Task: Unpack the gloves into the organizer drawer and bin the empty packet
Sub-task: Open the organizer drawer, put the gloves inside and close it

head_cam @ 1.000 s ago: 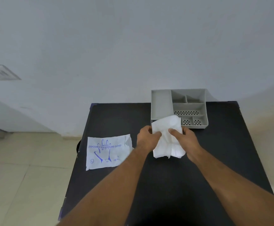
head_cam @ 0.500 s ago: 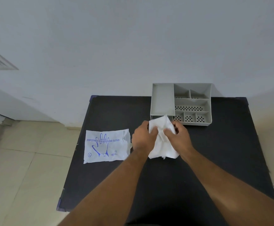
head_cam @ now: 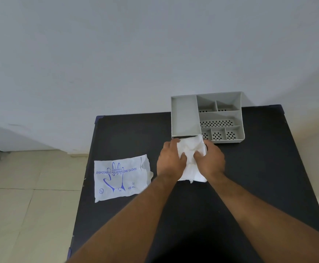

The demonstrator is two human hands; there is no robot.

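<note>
A stack of white translucent gloves (head_cam: pixel 191 149) lies on the black table (head_cam: pixel 259 177) just in front of the grey organizer (head_cam: pixel 185 114). My left hand (head_cam: pixel 171 158) grips the stack's left side and my right hand (head_cam: pixel 210 160) grips its right side, thumbs pressed on top. The stack's far edge touches the organizer's front left corner, where a dark slot shows below the long left compartment. The flat packet (head_cam: pixel 119 177), white with blue glove print, rests at the table's left edge, partly overhanging it.
The organizer stands at the table's back edge against a pale wall, with several perforated compartments (head_cam: pixel 216 123) on its right. Beige floor tiles (head_cam: pixel 31 205) lie left of the table. No bin is in view.
Both hands have pushed the glove stack forward toward the organizer's front left corner and bunched it narrower. The packet has not moved.
</note>
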